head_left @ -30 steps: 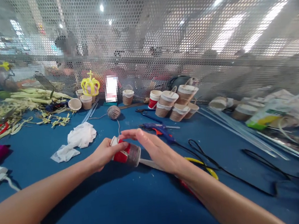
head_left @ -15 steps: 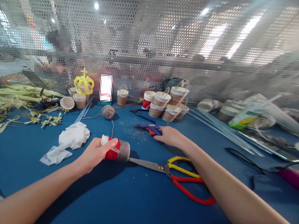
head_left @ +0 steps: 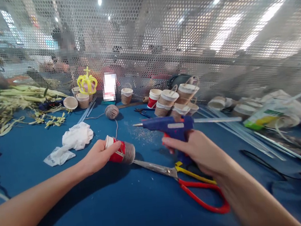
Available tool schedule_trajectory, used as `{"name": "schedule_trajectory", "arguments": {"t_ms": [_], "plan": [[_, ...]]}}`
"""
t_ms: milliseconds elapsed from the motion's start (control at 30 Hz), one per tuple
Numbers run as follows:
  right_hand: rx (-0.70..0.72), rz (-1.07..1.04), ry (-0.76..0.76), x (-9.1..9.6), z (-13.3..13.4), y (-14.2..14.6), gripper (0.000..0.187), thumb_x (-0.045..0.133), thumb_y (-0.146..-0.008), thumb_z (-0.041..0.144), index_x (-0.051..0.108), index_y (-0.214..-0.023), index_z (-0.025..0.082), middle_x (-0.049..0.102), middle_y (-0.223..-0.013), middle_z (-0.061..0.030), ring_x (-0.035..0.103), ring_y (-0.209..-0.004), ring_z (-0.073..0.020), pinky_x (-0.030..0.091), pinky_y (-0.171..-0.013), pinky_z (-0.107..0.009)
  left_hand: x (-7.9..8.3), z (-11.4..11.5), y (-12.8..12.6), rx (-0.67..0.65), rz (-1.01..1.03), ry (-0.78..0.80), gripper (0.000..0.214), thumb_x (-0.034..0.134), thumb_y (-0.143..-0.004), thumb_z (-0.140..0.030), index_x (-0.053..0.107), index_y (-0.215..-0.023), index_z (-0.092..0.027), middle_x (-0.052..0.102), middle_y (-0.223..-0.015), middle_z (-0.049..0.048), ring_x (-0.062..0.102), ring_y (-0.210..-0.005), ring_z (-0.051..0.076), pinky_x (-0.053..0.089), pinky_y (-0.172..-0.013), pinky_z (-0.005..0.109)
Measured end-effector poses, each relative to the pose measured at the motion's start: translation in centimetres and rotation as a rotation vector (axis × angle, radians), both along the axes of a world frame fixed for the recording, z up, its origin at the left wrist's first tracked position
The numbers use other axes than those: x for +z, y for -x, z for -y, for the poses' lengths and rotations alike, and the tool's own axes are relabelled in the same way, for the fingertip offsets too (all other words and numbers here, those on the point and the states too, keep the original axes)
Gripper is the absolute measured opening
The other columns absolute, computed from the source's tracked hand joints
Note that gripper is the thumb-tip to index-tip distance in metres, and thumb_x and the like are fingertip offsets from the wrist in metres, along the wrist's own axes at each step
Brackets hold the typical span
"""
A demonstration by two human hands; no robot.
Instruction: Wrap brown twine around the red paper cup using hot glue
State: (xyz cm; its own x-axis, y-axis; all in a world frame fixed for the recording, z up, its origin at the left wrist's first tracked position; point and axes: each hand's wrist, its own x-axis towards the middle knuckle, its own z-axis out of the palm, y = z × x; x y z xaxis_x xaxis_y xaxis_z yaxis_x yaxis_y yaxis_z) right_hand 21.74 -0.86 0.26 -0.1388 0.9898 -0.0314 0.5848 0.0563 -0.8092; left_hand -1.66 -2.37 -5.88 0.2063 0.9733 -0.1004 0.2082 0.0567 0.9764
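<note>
My left hand is closed around a red paper cup, tipped on its side with its base to the right. Grey yarn is wound about the base end, and a strand runs back to a yarn ball. In my right hand is a blue hot glue gun, raised above the table, its nozzle pointing left and a clear glue stick sticking out behind. Scissors with one yellow and one red handle lie below it, their tip near the cup.
Crumpled white tissue lies left of the cup. Several small wrapped cups stand at the back by a perforated metal screen. Clear glue sticks lie to the right, corn husks at the far left. A yellow crown tops one cup group.
My right hand has picked up the glue gun from the table and raised it toward me, to the right of the cup. My left hand still holds the cup.
</note>
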Motion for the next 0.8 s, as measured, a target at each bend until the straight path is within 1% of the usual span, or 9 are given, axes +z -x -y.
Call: {"name": "schedule_trajectory", "arguments": {"t_ms": [67, 133, 167, 300, 367, 500, 600, 700, 800], "plan": [[0.066, -0.009, 0.012, -0.2, 1.0, 0.6, 0.021, 0.059, -0.068, 0.037, 0.058, -0.069, 0.016, 0.056, -0.055, -0.0002, 0.050, -0.049, -0.0111, 0.040, -0.044, -0.022, 0.0, -0.1, 0.0, 0.012, -0.021, -0.020, 0.041, 0.045, -0.074, -0.052, 0.046, -0.055, -0.015, 0.034, -0.049, -0.0059, 0.028, -0.047, 0.008, 0.019, -0.046, 0.022], [0.115, -0.024, 0.019, -0.4, 1.8, 1.2, 0.021, 0.055, -0.071, 0.035, 0.060, -0.080, 0.016, 0.054, -0.054, 0.0015, 0.050, -0.047, -0.0109, 0.041, -0.043, -0.022, -0.1, -0.2, 0.1, 0.025, -0.021, -0.026, 0.041, 0.045, -0.073, -0.051, 0.045, -0.055, -0.015, 0.034, -0.050, -0.0059, 0.027, -0.047, 0.007, 0.019, -0.045, 0.022], [0.130, -0.025, 0.013, -0.5, 2.0, 1.4, 0.022, 0.053, -0.072, 0.034, 0.061, -0.081, 0.016, 0.053, -0.053, 0.0020, 0.049, -0.047, -0.0108, 0.041, -0.043, -0.022, -0.2, -0.3, 0.2, 0.032, -0.015, -0.024, 0.040, 0.046, -0.073, -0.050, 0.045, -0.055, -0.015, 0.034, -0.050, -0.0058, 0.027, -0.047, 0.007, 0.019, -0.045, 0.021], [0.179, 0.005, -0.051, -0.9, 2.6, 2.0, 0.020, 0.054, -0.073, 0.033, 0.063, -0.081, 0.017, 0.062, -0.064, -0.0007, 0.055, -0.053, -0.0124, 0.046, -0.050, -0.024, -0.3, -0.5, 0.3, 0.055, -0.025, -0.015, 0.037, 0.047, -0.072, -0.047, 0.044, -0.054, -0.015, 0.035, -0.049, -0.0055, 0.025, -0.046, 0.007, 0.017, -0.043, 0.021], [0.183, 0.053, -0.076, -1.4, 2.8, 2.1, 0.019, 0.055, -0.073, 0.034, 0.063, -0.079, 0.018, 0.064, -0.066, -0.0002, 0.056, -0.055, -0.0134, 0.047, -0.053, -0.025, -0.2, -0.5, 0.4, 0.051, -0.056, -0.027, 0.037, 0.045, -0.072, -0.047, 0.046, -0.054, -0.014, 0.035, -0.049, -0.0053, 0.025, -0.046, 0.007, 0.017, -0.043, 0.021], [0.121, 0.182, -0.130, -2.1, 3.1, 2.2, 0.021, 0.054, -0.073, 0.037, 0.063, -0.075, 0.018, 0.063, -0.058, 0.0006, 0.055, -0.051, -0.0149, 0.046, -0.047, -0.026, 0.0, -0.3, 0.5, 0.022, -0.116, -0.066, 0.038, 0.041, -0.076, -0.044, 0.052, -0.056, -0.013, 0.039, -0.050, -0.0043, 0.029, -0.046, 0.007, 0.022, -0.044, 0.020], [0.127, 0.239, -0.185, -2.0, 3.2, 2.3, 0.019, 0.052, -0.073, 0.033, 0.064, -0.072, 0.018, 0.063, -0.057, -0.0005, 0.056, -0.051, -0.0159, 0.047, -0.048, -0.027, 0.1, -0.3, 0.6, 0.017, -0.178, -0.102, 0.039, 0.040, -0.077, -0.043, 0.056, -0.059, -0.012, 0.045, -0.051, -0.0024, 0.034, -0.047, 0.008, 0.025, -0.045, 0.021], [0.186, 0.264, -0.250, -1.7, 3.0, 2.5, 0.016, 0.051, -0.073, 0.027, 0.064, -0.070, 0.019, 0.065, -0.061, -0.0019, 0.059, -0.055, -0.0169, 0.048, -0.054, -0.028, 0.3, -0.3, 0.6, 0.010, -0.215, -0.103, 0.039, 0.041, -0.077, -0.042, 0.060, -0.062, -0.011, 0.050, -0.052, -0.0006, 0.037, -0.047, 0.009, 0.026, -0.044, 0.021], [0.224, 0.252, -0.326, -1.6, 2.9, 2.7, 0.016, 0.049, -0.074, 0.025, 0.064, -0.072, 0.020, 0.067, -0.069, -0.0026, 0.062, -0.064, -0.0184, 0.049, -0.062, -0.030, 0.5, -0.2, 0.6, 0.006, -0.211, -0.098, 0.039, 0.042, -0.076, -0.042, 0.062, -0.065, -0.011, 0.053, -0.053, 0.0002, 0.040, -0.048, 0.010, 0.028, -0.044, 0.021]]}}
